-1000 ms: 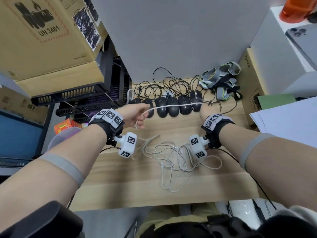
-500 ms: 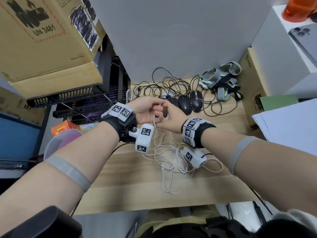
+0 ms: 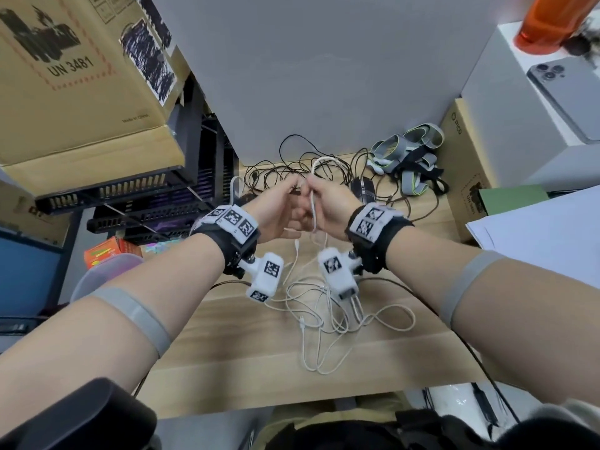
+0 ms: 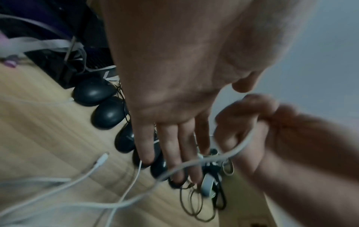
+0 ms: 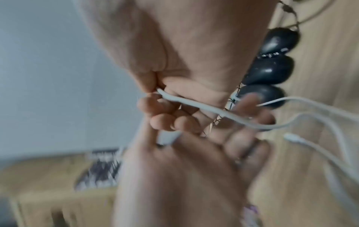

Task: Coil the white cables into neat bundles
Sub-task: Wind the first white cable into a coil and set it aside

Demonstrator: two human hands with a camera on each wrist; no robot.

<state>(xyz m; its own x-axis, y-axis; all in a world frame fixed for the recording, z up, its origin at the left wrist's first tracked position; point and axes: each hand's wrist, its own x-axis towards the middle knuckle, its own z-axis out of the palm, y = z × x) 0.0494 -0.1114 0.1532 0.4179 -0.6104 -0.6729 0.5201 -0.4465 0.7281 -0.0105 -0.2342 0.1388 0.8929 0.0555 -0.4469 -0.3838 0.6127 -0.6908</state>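
Observation:
Several white cables [image 3: 324,306] lie tangled on the wooden table [image 3: 227,345] under my wrists. Both hands meet above it. My right hand [image 3: 328,199] pinches one white cable [image 5: 194,104] between thumb and curled fingers; a loop of it [image 3: 324,161] stands above the hands. My left hand [image 3: 285,199] has straight fingers [image 4: 174,145], and the same cable [image 4: 204,161] crosses them near the tips. In the left wrist view the right hand [image 4: 242,122] is curled round the cable. A loose white plug [image 4: 102,159] hangs just above the table.
A row of black mice [image 4: 108,113] with black cords [image 3: 292,167] lines the back of the table, beside grey straps [image 3: 412,157]. A cardboard box [image 3: 81,76] on a black rack [image 3: 146,196] stands left. A white box [image 3: 519,108] and papers [image 3: 535,228] are on the right.
The hands were apart with the cable stretched between them; they have come together, and a loop of the cable now stands above them. The left hand's fingers have straightened.

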